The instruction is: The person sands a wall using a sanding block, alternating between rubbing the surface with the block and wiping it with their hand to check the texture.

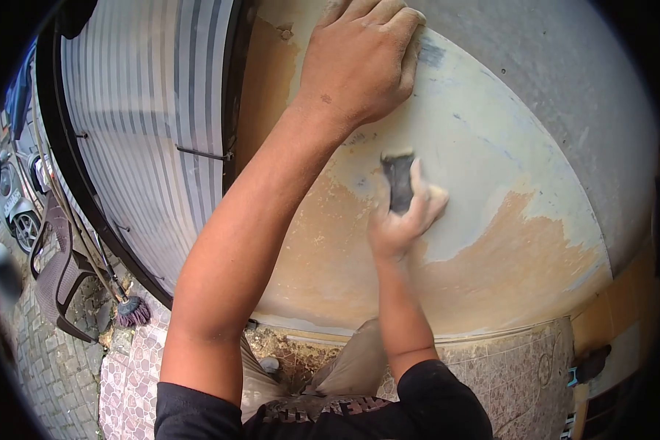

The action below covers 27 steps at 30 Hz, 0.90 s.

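Observation:
My right hand [411, 220] grips a dark sanding block [399, 182], thumb on one side and fingers on the other. The block lies against a wall [484, 154] with pale filler-like patches over worn orange paint; hand and block are slightly blurred. Higher up, my left hand [370, 59] is closed against the same wall, its knuckles towards the top of the view. Its fingertips are hidden, so whatever it may hold cannot be made out. My left forearm crosses in front of the wall's left part.
A striped translucent panel [139, 95] in a black frame stands at left. Beyond it are a mop [133, 312], a brown woven chair [60, 268] and a parked motorbike [15, 198]. Stone-patterned tiles [136, 356] cover the floor. A grey surface [572, 95] borders the wall at right.

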### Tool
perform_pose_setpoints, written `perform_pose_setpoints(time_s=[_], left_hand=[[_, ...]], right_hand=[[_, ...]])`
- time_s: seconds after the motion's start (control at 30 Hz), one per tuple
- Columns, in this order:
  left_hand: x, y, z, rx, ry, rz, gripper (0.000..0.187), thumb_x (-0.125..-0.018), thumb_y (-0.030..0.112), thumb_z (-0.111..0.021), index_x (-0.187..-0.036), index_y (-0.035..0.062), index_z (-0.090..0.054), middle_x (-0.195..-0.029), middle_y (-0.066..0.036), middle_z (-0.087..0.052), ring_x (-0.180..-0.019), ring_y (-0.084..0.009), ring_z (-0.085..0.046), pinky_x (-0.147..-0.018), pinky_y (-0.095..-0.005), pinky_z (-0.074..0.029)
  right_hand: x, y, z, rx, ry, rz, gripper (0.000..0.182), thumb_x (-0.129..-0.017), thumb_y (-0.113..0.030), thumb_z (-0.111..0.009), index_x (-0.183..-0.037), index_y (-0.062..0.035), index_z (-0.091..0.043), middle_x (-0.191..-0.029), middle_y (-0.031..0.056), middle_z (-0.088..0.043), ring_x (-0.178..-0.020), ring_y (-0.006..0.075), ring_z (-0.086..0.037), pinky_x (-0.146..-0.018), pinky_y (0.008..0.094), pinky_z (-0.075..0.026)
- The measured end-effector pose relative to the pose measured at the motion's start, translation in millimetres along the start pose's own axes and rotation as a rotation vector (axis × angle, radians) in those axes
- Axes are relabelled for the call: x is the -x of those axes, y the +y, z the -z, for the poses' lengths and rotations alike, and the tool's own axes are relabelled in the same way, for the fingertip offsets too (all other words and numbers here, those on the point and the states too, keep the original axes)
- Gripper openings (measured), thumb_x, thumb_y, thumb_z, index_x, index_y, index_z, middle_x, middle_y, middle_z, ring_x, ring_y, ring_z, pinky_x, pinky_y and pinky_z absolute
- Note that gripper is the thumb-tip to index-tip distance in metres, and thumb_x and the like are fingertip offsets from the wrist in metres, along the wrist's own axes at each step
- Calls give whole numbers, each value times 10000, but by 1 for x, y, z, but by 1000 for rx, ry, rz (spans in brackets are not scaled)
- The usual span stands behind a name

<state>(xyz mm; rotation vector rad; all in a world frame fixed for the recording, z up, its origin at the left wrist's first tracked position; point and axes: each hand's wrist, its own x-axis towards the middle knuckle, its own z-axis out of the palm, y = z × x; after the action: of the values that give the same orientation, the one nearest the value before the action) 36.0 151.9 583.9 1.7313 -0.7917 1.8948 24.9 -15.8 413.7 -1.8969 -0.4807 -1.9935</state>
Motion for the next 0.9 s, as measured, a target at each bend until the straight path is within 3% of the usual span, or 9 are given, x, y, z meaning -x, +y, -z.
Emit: perform_pose_setpoints(time_s=[0.1, 0.17, 0.33, 0.4, 0.47, 0.6, 0.7, 0.8, 0.9], left_hand=[[0, 0, -1, 18, -26, 9, 208, -946, 133, -573, -1074, -19, -636, -1069, -157, -651, -1111, -310, -596, -1084, -449, -384], [-1, -2, -1, 6, -5, 10, 208, -942, 132, -579, -1078, -16, -635, -1069, -156, -651, -1112, -310, -596, -1088, -451, -382], [2, 2, -5, -2, 20, -7, 230, -922, 151, -613, -1092, -4, -632, -1069, -147, -652, -1121, -313, -594, -1107, -460, -372], [1, 2, -2, -12, -20, -4, 279, -906, 182, -640, -1120, 3, -625, -1105, -147, -645, -1146, -312, -587, -1122, -470, -362], [1, 2, 1, -22, -49, 0, 300, -898, 190, -648, -1132, 4, -621, -1126, -150, -639, -1159, -311, -582, -1125, -471, -361], [1, -1, 0, 15, -95, 23, 338, -888, 198, -653, -1160, 2, -610, -1165, -163, -625, -1190, -311, -567, -1132, -470, -354], [1, -1, 0, 16, -87, 17, 336, -889, 205, -649, -1154, 2, -612, -1144, -166, -629, -1191, -317, -562, -1140, -466, -342], [1, 0, 0, 14, -84, 17, 335, -888, 205, -648, -1151, 1, -612, -1132, -167, -629, -1187, -319, -561, -1143, -465, -338], [5, -2, -2, -2, -75, 15, 334, -885, 201, -649, -1147, -2, -610, -1120, -166, -629, -1179, -320, -562, -1143, -462, -338]], right_hand=[[98, 5, 9, -77, 9, -2, 482, -845, -235, -847, -1229, 6, -682, -965, 81, -532, -891, 269, -508, -823, 388, -419], [108, 7, 17, -15, -82, -1, 540, -832, -382, -856, -1214, -34, -698, -910, 31, -546, -883, 204, -514, -816, 379, -352], [-52, -5, -10, -116, 86, -213, 546, -790, -260, -864, -1256, -40, -683, -961, 45, -541, -922, 245, -522, -876, 404, -365], [-53, -9, -15, 17, 113, -121, 551, -800, -271, -868, -1263, -40, -679, -966, 40, -538, -919, 243, -514, -863, 404, -363], [6, -5, -13, -46, 91, -96, 546, -820, -322, -865, -1250, -41, -679, -968, 33, -539, -906, 231, -509, -847, 392, -353], [150, 1, 18, -26, -100, 35, 533, -853, -242, -855, -1277, 4, -644, -991, 78, -524, -898, 248, -501, -803, 370, -420], [89, 9, 13, -32, -7, -48, 542, -843, -332, -858, -1249, -29, -664, -995, 42, -550, -894, 215, -509, -820, 379, -373], [-16, 16, 11, -95, 150, -411, 545, -854, -243, -855, -1286, 10, -639, -1003, 80, -514, -896, 239, -509, -795, 394, -432], [1, 22, 10, -25, 147, -277, 546, -857, -287, -853, -1284, -18, -646, -1000, 65, -507, -911, 223, -501, -807, 373, -409]])
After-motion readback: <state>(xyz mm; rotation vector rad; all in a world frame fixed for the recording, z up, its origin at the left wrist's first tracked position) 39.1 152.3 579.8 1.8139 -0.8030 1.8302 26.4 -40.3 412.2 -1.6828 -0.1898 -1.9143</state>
